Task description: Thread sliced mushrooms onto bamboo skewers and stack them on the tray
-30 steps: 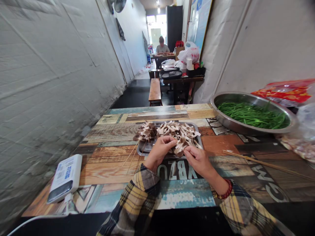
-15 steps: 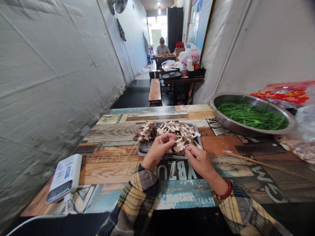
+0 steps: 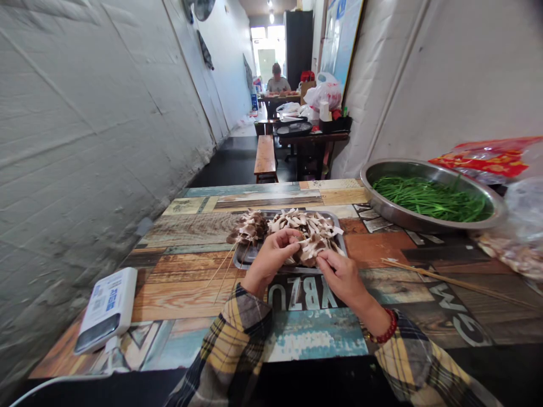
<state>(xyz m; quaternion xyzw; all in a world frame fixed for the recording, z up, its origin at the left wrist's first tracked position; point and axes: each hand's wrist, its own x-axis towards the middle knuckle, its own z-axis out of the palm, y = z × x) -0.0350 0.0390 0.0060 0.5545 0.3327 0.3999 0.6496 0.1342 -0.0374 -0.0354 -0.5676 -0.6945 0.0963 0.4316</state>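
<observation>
A metal tray (image 3: 248, 257) on the patterned table holds a heap of sliced mushrooms (image 3: 309, 226) and, at its left end, mushroom skewers (image 3: 250, 226) whose sticks jut over the table. My left hand (image 3: 275, 254) is closed, pinching a mushroom piece (image 3: 303, 242) at the tray's near edge. My right hand (image 3: 341, 274) is closed beside it, fingertips on a mushroom clump (image 3: 311, 254). Whether a skewer runs between my hands I cannot make out. Both sleeves are yellow plaid, and a red bead bracelet (image 3: 384, 333) circles my right wrist.
A large steel bowl (image 3: 390, 212) of green stalks stands at right, with plastic bags (image 3: 492, 158) behind it. Loose bamboo skewers (image 3: 449, 280) lie right of my hands. A white device (image 3: 106, 308) with a cable rests at left. A person sits at a far table (image 3: 278, 79).
My hands stay at the tray's near edge, the fingers working the mushroom pieces a little closer together. The view has shifted slightly.
</observation>
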